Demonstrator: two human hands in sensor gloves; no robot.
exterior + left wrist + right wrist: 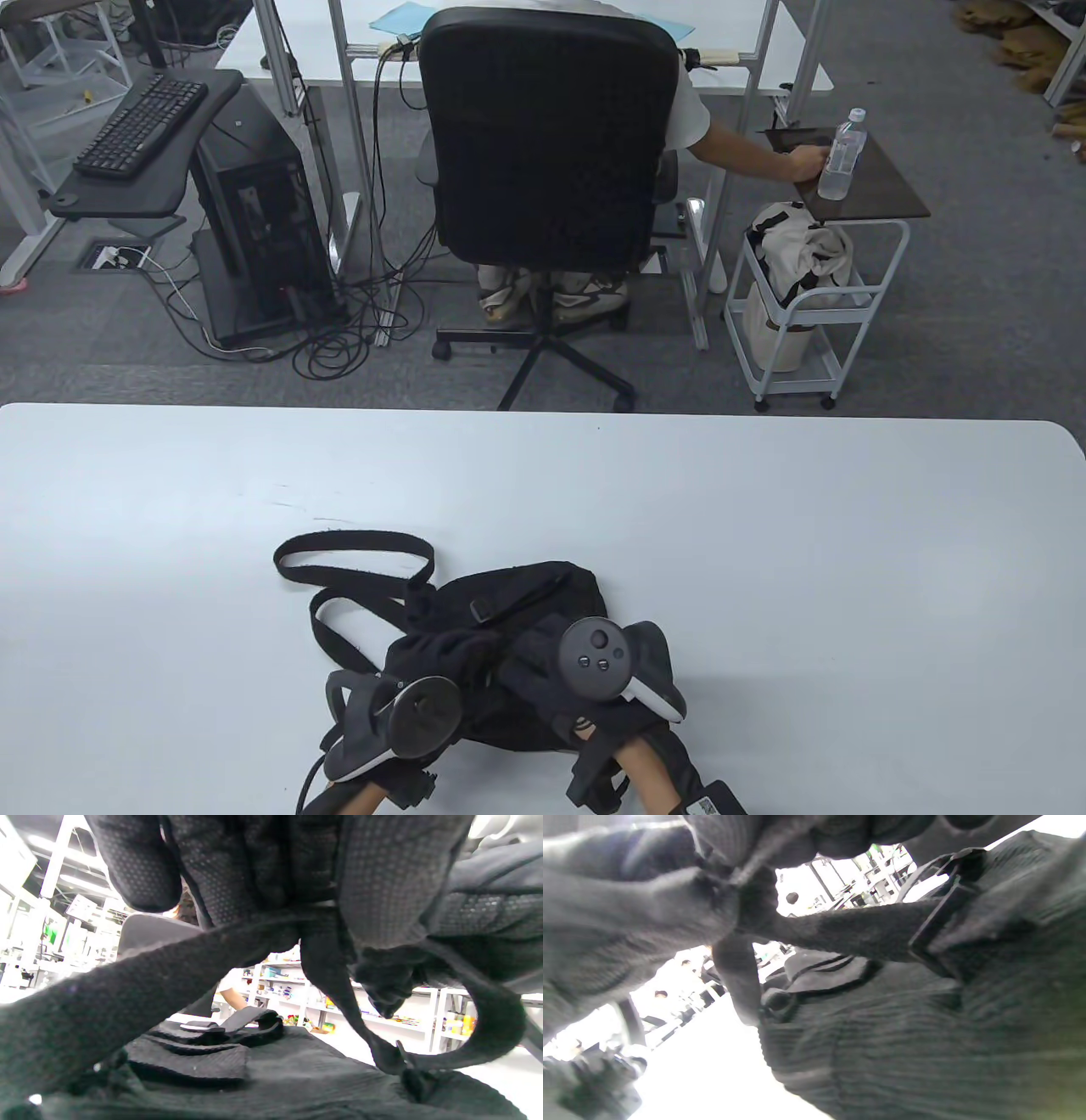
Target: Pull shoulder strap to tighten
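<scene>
A black bag (543, 594) lies on the white table (764, 552) near its front edge. Its black shoulder strap (356, 548) loops out to the left. My left hand (428, 662) and right hand (530, 654) sit close together over the bag's near side. In the left wrist view my gloved fingers (271, 870) curl around the strap (148, 984), which runs taut from the lower left. In the right wrist view my fingers (780, 840) pinch the strap (840, 929) a short way from a black buckle (933, 929) on the bag (903, 1048).
Beyond the table's far edge are a black office chair (543, 144) with a seated person, a white cart (814, 297) and a computer tower (254, 212). Bare table top lies on both sides of the bag.
</scene>
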